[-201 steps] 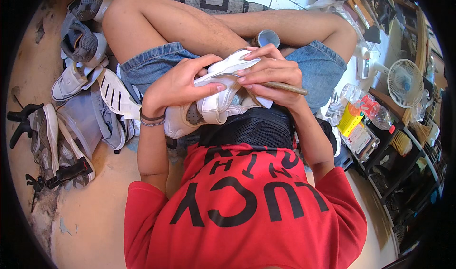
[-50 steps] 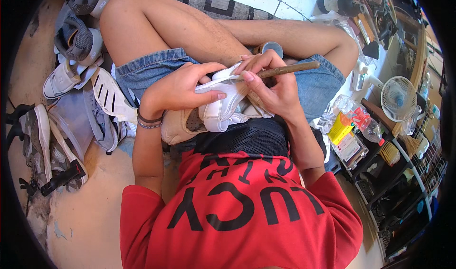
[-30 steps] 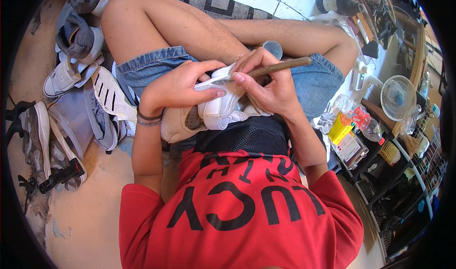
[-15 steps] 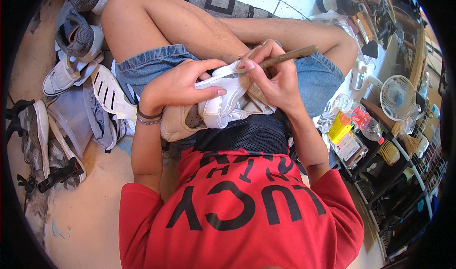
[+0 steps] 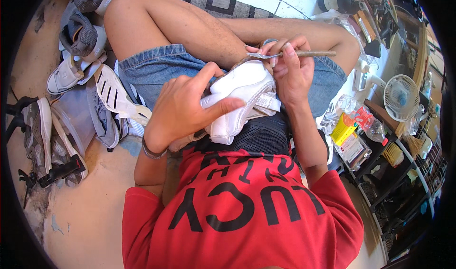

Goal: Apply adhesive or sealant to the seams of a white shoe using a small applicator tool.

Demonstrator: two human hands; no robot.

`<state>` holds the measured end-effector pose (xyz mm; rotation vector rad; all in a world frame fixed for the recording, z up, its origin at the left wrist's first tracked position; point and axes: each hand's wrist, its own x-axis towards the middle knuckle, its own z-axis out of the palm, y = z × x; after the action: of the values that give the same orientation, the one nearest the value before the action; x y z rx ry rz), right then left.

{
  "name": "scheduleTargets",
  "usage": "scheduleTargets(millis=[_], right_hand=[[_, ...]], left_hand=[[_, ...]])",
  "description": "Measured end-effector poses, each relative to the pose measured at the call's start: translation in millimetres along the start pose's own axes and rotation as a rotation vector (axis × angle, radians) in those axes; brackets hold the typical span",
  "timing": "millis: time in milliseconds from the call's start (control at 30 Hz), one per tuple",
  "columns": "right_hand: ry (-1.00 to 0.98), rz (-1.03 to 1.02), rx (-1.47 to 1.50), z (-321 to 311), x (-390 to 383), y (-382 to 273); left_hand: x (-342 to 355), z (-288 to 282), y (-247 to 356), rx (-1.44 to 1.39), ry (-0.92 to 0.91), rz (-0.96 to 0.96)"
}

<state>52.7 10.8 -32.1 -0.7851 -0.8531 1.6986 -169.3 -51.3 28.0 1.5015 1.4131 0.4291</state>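
Observation:
A white sneaker (image 5: 240,86) with straps lies in my lap, tilted, its toe toward my legs and a brown edge along its far side. My left hand (image 5: 192,102) grips it on the left, thumb across the white upper. My right hand (image 5: 292,74) holds a tool with a brown wooden handle (image 5: 317,53) and a thin metal blade (image 5: 261,55), raised at the sneaker's far end. Behind that hand the rim of a small round container (image 5: 268,43) is partly hidden.
Several shoes (image 5: 88,41) and a loose white sole (image 5: 114,93) are piled at my left, with a black clamp (image 5: 61,169). At my right are a small fan (image 5: 400,98), plastic bottles (image 5: 365,119), a yellow box (image 5: 343,129) and a black rack (image 5: 389,202). A patterned cushion (image 5: 218,3) lies beyond my legs.
My right hand has risen to the right with the tool, whose blade now shows clear of the upper. My left hand has shifted lower, and the sneaker has turned, showing more white upper.

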Motion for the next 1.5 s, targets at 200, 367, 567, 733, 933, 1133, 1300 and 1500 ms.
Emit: scheduleTargets(millis=[200,367,567,733,933,1133,1300,1500], right_hand=[[0.007,-0.044,-0.001,-0.3,-11.7,2.2],[0.01,-0.038,0.067,2.6,-14.3,0.3],[0.019,-0.01,0.014,6.1,-18.0,-1.5],[0.048,-0.005,0.079,6.6,-15.4,3.4],[0.141,0.21,-0.022,4.6,1.1,14.7],[0.124,0.148,-0.031,10.4,9.1,21.7],[0.107,0.151,-0.12,29.4,14.8,11.2],[0.016,0.119,-0.167,54.4,19.0,3.2]], left_hand=[[-7.7,11.6,12.1,0.043,0.061,-0.003],[-12.9,15.7,8.4,-0.032,0.089,0.03],[-18.8,11.5,8.8,-0.171,0.096,0.049],[-18.8,7.5,6.0,-0.251,0.109,0.141],[-21.7,9.5,-2.4,-0.3,0.177,-0.025],[-16.0,9.5,-12.7,-0.182,0.355,-0.043],[-15.6,1.8,-22.1,-0.254,0.526,-0.057],[-6.5,-7.0,-24.7,-0.516,0.484,-0.019]])
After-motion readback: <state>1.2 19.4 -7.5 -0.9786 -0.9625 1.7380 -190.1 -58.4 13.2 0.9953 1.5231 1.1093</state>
